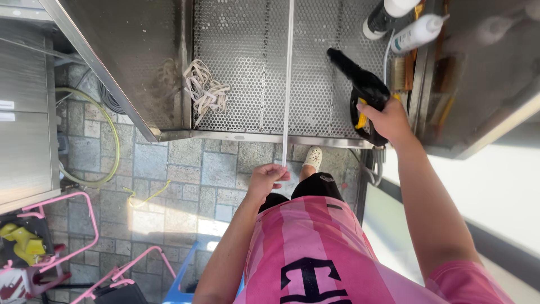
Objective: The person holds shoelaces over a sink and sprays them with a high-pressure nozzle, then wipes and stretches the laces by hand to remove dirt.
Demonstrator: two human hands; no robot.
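Strip orientation is the governing relation: a thin white strip (288, 79) is laid lengthwise across the perforated metal bench (242, 34), its long axis running straight away from the body, from the far edge of the view to the bench's near rim; its near end is pinched between the closed fingers of the left hand (266, 178), held just below that rim over the paved floor (185, 169); the strip therefore lies directly ahead of that hand. The right hand (388, 121) is closed around the grip of a black spray gun (363, 90) with a yellow trigger, its nozzle pointed up and left toward the strip; near the strip but apart from it. A bundle of pale bands (205, 90) lies left of the strip; 2 bottles (405, 25) stand at the upper right.
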